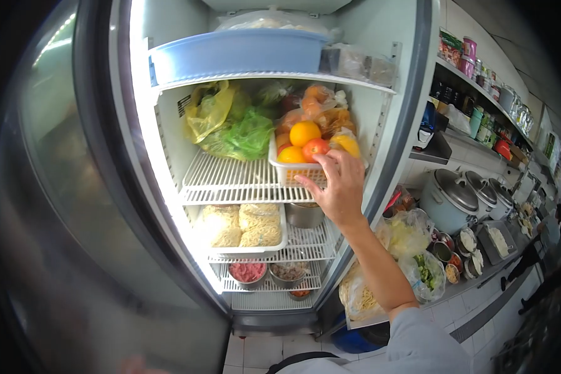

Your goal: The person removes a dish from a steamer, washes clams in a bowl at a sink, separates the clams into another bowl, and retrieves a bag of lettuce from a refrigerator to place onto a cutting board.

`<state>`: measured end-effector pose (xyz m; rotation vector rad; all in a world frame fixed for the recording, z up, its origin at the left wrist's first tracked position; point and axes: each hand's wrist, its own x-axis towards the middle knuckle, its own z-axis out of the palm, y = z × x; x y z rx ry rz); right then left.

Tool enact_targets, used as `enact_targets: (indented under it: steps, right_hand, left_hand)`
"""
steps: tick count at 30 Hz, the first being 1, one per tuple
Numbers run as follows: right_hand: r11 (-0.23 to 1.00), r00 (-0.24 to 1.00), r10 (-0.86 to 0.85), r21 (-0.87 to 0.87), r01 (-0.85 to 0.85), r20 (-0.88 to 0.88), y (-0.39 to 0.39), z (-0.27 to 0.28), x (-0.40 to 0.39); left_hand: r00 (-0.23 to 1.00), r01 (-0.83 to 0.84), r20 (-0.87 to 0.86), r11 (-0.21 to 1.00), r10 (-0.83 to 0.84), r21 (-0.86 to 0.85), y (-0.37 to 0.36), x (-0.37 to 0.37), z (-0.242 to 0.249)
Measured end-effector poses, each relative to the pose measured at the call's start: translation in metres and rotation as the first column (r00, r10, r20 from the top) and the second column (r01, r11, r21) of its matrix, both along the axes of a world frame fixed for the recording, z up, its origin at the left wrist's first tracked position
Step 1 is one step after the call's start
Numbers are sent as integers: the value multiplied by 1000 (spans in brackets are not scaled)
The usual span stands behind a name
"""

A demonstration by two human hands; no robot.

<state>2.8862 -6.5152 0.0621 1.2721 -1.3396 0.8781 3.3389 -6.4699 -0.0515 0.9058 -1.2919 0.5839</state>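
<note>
My right hand (340, 184) reaches into the fridge from the lower right. Its thumb and fingers are spread apart, with the fingertips right at a red tomato (316, 148) and the thumb in front of a white plastic basket (292, 175). Oranges (305, 133) and more round produce fill that basket. A yellow item (346, 145) in clear plastic lies just behind my knuckles. To the left on the same wire shelf (224, 176) sit a green plastic bag (246, 134) and a yellow plastic bag (209, 112). My left hand is out of view.
A blue tub (237, 55) stands on the shelf above. Below are a tray of noodles (260, 224) and metal bowls of pink meat (248, 272) and other food. The fridge door (62, 218) hangs open at left. Rice cookers (456, 190) and bagged food (421, 277) line the right-hand counter.
</note>
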Motion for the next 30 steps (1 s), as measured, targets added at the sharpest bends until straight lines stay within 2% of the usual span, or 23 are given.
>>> enact_targets:
  steps: [1,2,3,4,5,6,7,8,10,11,13,17,19,20,22,24,26,28,29,30]
  right_hand:
    - [1000,1000,17,23,-17,-14,0,-1,-15]
    - [998,999,38,51,-37,-25,0,-3,-26]
    - [997,994,77,25,-75,-72,-4,-1,-34]
    - [996,994,88,31,-86,-66,-4,-2,-36]
    - [990,992,130,54,-129,-2,-5,0,-37]
    - [982,984,170,77,-174,58,-5,4,-38]
    - [985,988,150,77,-152,32,-4,7,-37]
    - [983,986,160,82,-163,36,-4,5,-39]
    - [978,982,184,86,-188,47,-6,4,-42]
    - [978,979,196,59,-199,46,-5,7,-39]
    - [979,980,201,37,-201,14,0,9,-35]
    - [970,969,241,44,-238,-63,19,11,-30]
    - [963,960,267,65,-262,-86,30,10,-24]
    - [962,959,272,57,-268,-86,33,12,-22]
    - [950,946,313,40,-310,-86,41,14,-18]
    - [937,930,348,21,-348,-117,48,18,-14]
    - [923,915,384,17,-385,-124,58,20,-10]
    - [927,919,375,22,-375,-118,68,20,-9]
    - [923,916,383,59,-379,-114,74,20,-8]
    - [919,913,392,101,-382,-112,80,19,-7]
  left_hand:
    - [912,254,308,963,-270,92,-41,-17,22]
    - [794,603,-73,769,-603,209,-75,-68,31]
    - [693,721,-306,619,-653,313,-91,-123,63]
    - [693,706,-81,650,-717,282,-136,-157,71]
    - [591,765,-3,559,-807,320,-161,-199,92]
    - [596,687,205,625,-776,371,-184,-232,111]
    - [619,541,331,692,-712,478,-208,-266,124]
    - [617,406,471,767,-631,497,-225,-295,139]
    - [577,306,593,822,-562,480,-267,-343,141]
    - [579,303,596,825,-556,476,-275,-355,145]
    - [532,152,687,854,-496,498,-287,-372,155]
    - [570,137,616,802,-544,581,-316,-373,172]
    - [636,366,405,719,-657,591,-320,-363,179]
    - [639,361,412,726,-650,586,-320,-358,184]
    - [658,497,377,752,-652,433,-316,-346,187]
    - [660,495,341,729,-669,473,-293,-320,200]
    - [660,487,307,702,-685,519,-284,-301,184]
    - [683,575,321,754,-656,318,-281,-285,150]
    - [678,574,327,753,-658,323,-275,-278,142]
    - [703,566,236,729,-671,385,-268,-270,133]
